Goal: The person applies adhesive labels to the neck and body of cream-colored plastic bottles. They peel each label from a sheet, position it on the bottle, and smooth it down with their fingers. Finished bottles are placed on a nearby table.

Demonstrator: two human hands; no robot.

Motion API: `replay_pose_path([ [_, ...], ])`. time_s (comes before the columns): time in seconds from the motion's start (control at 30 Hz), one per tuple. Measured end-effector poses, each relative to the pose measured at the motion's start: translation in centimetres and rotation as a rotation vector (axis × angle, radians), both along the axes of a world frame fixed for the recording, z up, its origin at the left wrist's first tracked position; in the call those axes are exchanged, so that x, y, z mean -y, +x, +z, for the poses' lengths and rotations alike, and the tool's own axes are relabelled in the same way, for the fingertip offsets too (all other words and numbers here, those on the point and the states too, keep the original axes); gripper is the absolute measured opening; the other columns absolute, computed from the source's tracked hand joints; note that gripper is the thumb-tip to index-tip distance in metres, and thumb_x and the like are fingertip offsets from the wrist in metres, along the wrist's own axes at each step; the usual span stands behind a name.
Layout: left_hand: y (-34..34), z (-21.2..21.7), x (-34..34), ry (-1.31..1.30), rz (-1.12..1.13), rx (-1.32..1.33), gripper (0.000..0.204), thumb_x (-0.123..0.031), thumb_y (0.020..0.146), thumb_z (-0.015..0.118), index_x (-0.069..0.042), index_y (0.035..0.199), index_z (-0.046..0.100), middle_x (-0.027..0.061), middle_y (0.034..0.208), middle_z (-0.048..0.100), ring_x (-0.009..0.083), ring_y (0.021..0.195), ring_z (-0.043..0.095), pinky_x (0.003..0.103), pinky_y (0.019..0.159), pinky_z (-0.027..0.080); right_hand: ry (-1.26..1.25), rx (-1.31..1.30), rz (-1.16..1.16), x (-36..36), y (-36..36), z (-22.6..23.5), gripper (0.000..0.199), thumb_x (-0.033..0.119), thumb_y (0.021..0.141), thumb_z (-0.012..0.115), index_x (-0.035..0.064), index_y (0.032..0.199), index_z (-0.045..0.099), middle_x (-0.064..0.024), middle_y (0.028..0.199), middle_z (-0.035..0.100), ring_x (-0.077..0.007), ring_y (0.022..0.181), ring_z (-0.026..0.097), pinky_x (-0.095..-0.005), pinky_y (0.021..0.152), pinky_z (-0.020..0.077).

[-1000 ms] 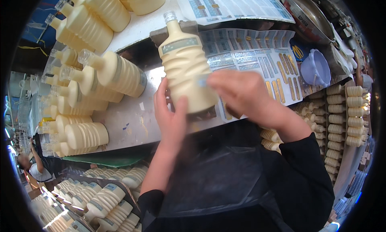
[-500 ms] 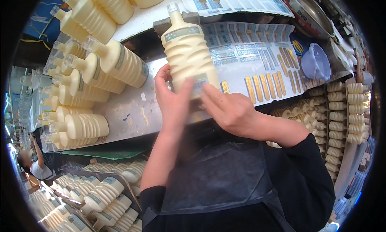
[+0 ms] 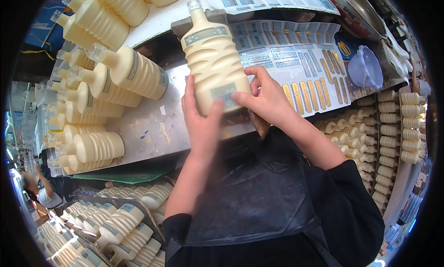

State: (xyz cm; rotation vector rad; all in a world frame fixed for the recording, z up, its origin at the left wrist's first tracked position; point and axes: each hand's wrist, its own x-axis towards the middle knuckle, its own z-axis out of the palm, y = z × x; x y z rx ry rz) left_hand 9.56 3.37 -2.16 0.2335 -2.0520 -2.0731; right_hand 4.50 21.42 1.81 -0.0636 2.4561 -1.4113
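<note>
A cream bottle (image 3: 215, 65) with a wavy ribbed body and clear neck leans back with its upper part against a grey padded block (image 3: 181, 29). It has a patterned band across its shoulder and a blue-grey label (image 3: 224, 93) low on its front. My left hand (image 3: 199, 116) grips the lower left side, fingers along the edge and its blurred thumb at the label. At the lower right side my right hand (image 3: 268, 98) holds the bottle, thumb by the label's right edge and fingers curled at the bottle's side. Beside them lies a sheet of gold strip stickers (image 3: 303, 96).
Several cream bottles (image 3: 143, 75) stand along the left of the metal table (image 3: 143, 123). More sticker sheets (image 3: 277, 1) lie at the back. A lilac bucket (image 3: 365, 68) stands at the right. Crates of bottles (image 3: 122, 216) sit lower left, with more bottles (image 3: 388, 146) lower right.
My right hand has shifted from the bottle's lower front up to its right side, with the thumb now at the label's edge. My left hand stays on the left side.
</note>
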Motion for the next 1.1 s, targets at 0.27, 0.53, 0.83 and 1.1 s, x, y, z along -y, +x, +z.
replay_pose_path([
  [0.27,0.2,0.1,0.1,0.094,-0.030,0.007,0.082,-0.013,0.091,0.071,-0.002,0.161,0.031,0.0183,0.151,0.038,0.0299,0.142,0.044,0.042,0.117,0.039,-0.037,0.033,0.005,-0.1,0.0,0.1,0.084,0.045,0.077,0.083,-0.0046,0.136,0.049,-0.0183,0.096,0.070,-0.0300,0.092,0.070,-0.0393,0.085,0.0549],
  [0.53,0.3,0.0,0.1,0.120,-0.049,0.006,0.082,-0.013,0.091,0.071,-0.002,0.161,0.030,0.0171,0.150,0.038,0.0288,0.141,0.044,0.042,0.117,0.039,-0.053,0.026,-0.003,-0.1,0.0,-0.3,0.084,0.045,0.077,0.083,-0.0049,0.136,0.049,-0.0191,0.097,0.070,-0.0301,0.091,0.071,-0.0391,0.084,0.0548],
  [0.83,0.2,-0.6,0.4,0.184,-0.031,-0.034,0.079,-0.012,0.093,0.069,-0.003,0.161,0.031,0.0173,0.151,0.038,0.0283,0.142,0.043,0.042,0.117,0.039,-0.078,0.046,0.014,-0.3,0.2,-0.2,0.084,0.047,0.078,0.083,-0.0019,0.137,0.050,-0.0202,0.101,0.070,-0.0325,0.094,0.070,-0.0402,0.086,0.0544],
  [1.1,0.1,0.1,0.1,0.048,-0.025,0.017,0.085,-0.013,0.086,0.073,-0.002,0.159,0.031,0.0181,0.150,0.039,0.0298,0.141,0.043,0.042,0.117,0.039,0.055,-0.029,0.038,0.0,0.5,1.2,0.083,0.045,0.077,0.084,-0.0007,0.138,0.050,-0.0155,0.096,0.064,-0.0293,0.090,0.067,-0.0385,0.082,0.0535],
])
